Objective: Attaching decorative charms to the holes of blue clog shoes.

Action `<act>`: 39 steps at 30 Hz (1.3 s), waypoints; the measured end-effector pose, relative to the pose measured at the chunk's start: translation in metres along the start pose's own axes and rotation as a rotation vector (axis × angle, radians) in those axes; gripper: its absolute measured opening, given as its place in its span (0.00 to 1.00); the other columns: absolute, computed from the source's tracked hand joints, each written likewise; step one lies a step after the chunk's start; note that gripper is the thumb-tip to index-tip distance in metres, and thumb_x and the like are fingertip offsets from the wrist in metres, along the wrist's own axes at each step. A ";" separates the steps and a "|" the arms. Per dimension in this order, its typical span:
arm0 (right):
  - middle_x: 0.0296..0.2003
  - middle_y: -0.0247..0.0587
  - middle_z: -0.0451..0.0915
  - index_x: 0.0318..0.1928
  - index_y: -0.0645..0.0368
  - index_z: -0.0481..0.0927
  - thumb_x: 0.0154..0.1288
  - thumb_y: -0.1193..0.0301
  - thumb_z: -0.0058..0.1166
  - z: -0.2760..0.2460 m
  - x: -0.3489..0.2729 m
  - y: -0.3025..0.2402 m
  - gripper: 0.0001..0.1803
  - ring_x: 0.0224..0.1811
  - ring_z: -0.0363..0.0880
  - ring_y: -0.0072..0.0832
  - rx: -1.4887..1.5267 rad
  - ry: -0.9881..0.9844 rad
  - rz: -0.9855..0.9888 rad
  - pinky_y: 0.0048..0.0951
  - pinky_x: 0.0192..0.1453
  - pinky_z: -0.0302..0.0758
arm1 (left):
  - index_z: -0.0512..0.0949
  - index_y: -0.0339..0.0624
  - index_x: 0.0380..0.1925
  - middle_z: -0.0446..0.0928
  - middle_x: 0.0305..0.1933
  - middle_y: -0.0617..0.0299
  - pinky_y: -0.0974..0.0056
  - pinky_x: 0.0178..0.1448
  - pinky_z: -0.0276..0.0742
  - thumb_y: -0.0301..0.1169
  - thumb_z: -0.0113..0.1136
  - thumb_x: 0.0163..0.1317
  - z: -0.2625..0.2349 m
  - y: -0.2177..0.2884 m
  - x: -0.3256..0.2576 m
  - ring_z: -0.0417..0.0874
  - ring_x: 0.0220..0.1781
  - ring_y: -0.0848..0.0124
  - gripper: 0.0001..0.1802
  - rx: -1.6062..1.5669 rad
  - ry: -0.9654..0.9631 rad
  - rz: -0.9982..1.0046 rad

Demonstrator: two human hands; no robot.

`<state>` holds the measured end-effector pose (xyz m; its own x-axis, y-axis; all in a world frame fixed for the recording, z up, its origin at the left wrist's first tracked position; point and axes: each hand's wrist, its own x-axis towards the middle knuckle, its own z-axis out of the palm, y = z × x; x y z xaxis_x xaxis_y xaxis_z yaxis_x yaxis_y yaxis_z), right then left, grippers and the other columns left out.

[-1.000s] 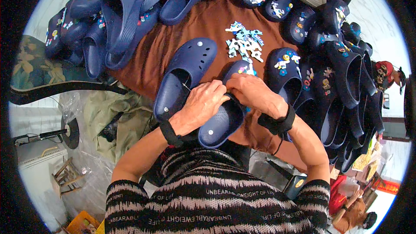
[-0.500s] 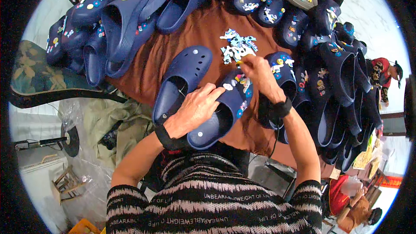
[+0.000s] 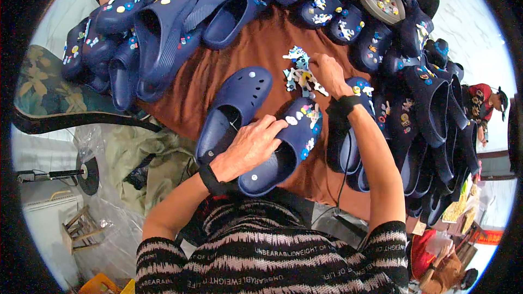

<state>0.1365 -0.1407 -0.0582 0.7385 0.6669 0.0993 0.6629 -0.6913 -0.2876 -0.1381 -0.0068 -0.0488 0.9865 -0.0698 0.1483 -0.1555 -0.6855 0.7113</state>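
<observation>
My left hand [image 3: 251, 149] lies over the navy clog [image 3: 283, 149] in front of me, fingers curled across its opening and thumb side toward my chest, gripping it so that it stays tilted with its toe pointing up and to the right. The toe already carries several small charms in white, yellow, pink and blue. Just to its left lies a second navy clog [image 3: 231, 111], which is bare of charms (only its round holes show) and touches the side of my left hand. My right hand [image 3: 329, 73] is stretched out over the brown cloth [image 3: 245, 54], its fingers bent down into the little heap of loose charms [image 3: 299, 71]; whether they have pinched one I cannot tell, since my knuckles hide the tips. A black band circles each wrist. Stacked navy clogs [image 3: 158, 27] are piled along the far left of the cloth, and more decorated ones [image 3: 425, 92] crowd the right side beside my right forearm.
</observation>
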 end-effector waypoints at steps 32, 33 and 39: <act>0.42 0.48 0.84 0.56 0.51 0.81 0.55 0.66 0.66 -0.001 -0.002 -0.020 0.25 0.50 0.82 0.47 0.046 -0.305 -0.211 0.43 0.53 0.76 | 0.72 0.41 0.55 0.73 0.51 0.48 0.47 0.52 0.79 0.27 0.58 0.61 -0.002 0.001 0.001 0.80 0.50 0.45 0.21 -0.029 -0.016 -0.013; 0.42 0.48 0.84 0.56 0.51 0.81 0.55 0.66 0.66 -0.002 -0.001 -0.019 0.25 0.50 0.82 0.47 0.046 -0.306 -0.212 0.43 0.53 0.76 | 0.72 0.41 0.55 0.73 0.50 0.48 0.47 0.52 0.79 0.26 0.58 0.61 -0.002 0.001 0.000 0.80 0.50 0.45 0.21 -0.029 -0.014 -0.015; 0.42 0.55 0.84 0.51 0.59 0.80 0.56 0.70 0.63 0.019 0.014 0.014 0.21 0.47 0.84 0.50 0.190 -0.266 -0.117 0.45 0.51 0.78 | 0.72 0.41 0.55 0.73 0.49 0.48 0.47 0.52 0.79 0.26 0.58 0.60 -0.003 0.003 0.001 0.80 0.49 0.45 0.21 -0.030 -0.013 -0.010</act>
<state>0.1540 -0.1356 -0.0788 0.5843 0.8050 -0.1027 0.6880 -0.5585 -0.4634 -0.1372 -0.0068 -0.0450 0.9885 -0.0728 0.1325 -0.1472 -0.6644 0.7328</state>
